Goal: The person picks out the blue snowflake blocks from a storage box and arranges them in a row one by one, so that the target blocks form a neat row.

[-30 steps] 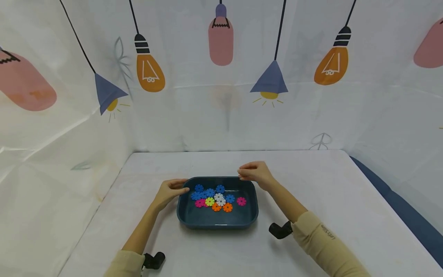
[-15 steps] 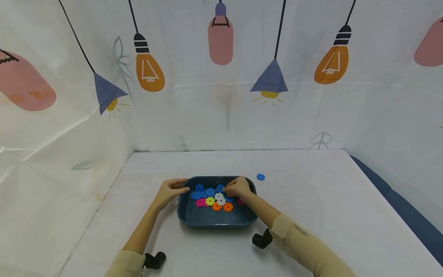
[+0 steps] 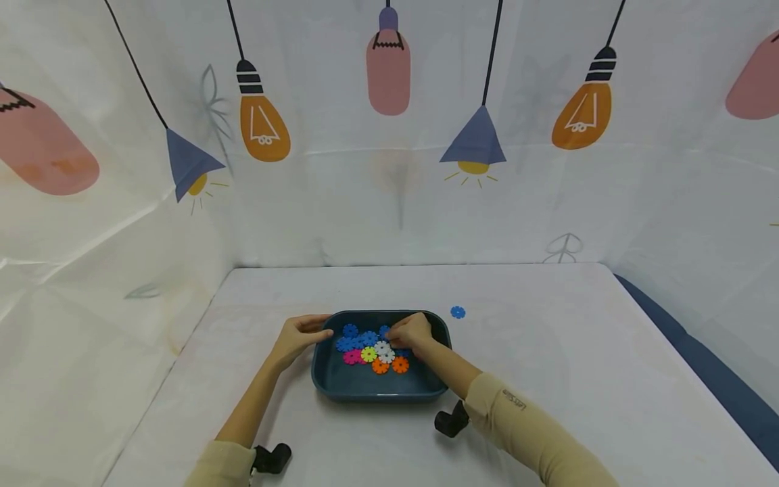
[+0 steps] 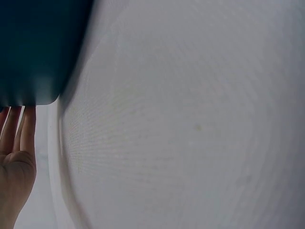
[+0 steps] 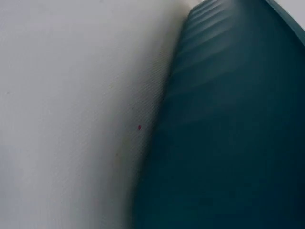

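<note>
A dark teal tray (image 3: 383,398) on the table holds several small notched plastic discs: blue (image 3: 349,331), pink (image 3: 351,356), yellow-green (image 3: 368,354), white (image 3: 386,354) and orange (image 3: 399,365). My left hand (image 3: 299,338) holds the tray's left rim, its thumb over the edge. In the left wrist view, its fingers (image 4: 27,131) reach the tray's outside. Inside the tray, my right hand (image 3: 414,333) pinches at a partly covered blue disc (image 3: 383,331) with curled fingers. The right wrist view shows the tray wall (image 5: 224,133), but not the hand.
One blue disc (image 3: 458,312) lies on the white table (image 3: 535,352), just past the tray's back right corner. Black devices (image 3: 452,421) are strapped at both wrists. A printed white sheet (image 3: 341,203) hangs behind the table.
My right hand let go of a blue disc behind the tray, came back inside, then slid slightly left among the discs, nudging the white ones. The left hand stays put.
</note>
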The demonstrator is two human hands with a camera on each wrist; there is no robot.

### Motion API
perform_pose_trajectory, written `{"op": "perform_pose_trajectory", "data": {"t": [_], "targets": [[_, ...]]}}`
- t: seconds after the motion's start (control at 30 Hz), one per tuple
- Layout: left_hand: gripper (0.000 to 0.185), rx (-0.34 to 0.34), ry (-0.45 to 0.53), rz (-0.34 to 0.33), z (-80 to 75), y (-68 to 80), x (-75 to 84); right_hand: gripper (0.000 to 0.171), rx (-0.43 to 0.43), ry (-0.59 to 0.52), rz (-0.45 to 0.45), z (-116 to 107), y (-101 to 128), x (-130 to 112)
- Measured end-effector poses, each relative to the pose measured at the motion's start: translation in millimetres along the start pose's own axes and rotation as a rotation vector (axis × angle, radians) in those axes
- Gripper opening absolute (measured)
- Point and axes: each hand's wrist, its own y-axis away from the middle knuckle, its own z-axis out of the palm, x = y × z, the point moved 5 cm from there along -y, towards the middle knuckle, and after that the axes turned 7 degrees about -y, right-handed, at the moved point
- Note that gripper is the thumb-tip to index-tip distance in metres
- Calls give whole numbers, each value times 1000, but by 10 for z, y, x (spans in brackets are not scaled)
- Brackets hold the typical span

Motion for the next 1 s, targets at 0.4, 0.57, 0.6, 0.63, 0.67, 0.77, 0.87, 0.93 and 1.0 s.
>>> {"op": "perform_pose_trajectory", "data": {"t": [0.4,0.57,0.6,0.63,0.67,0.77,0.87,0.93,1.0], "targets": [[44,12,5,3,12,7,-1,22,-189,-176,-189,-309,182,-354],[44,24,-1,0,6,7,-4,31,-193,-213,-266,-801,124,-547],[43,25,0,1,6,7,-5,31,-167,-198,-277,-921,90,-555],[43,25,-3,4,7,8,-5,32,-141,-182,-277,-1041,50,-552],[43,26,-3,3,6,9,-9,32,-110,-174,-275,-1164,1,-532],[44,21,0,1,12,9,-18,34,-22,-139,-240,-1506,-152,-401],[44,21,5,-4,19,10,-19,35,56,-116,-173,-1775,-292,-209],[44,19,4,-3,22,15,-15,34,91,-84,-149,-1889,-360,-99],[44,22,0,-3,20,18,-12,32,117,-37,-139,-1960,-414,-10]]}}
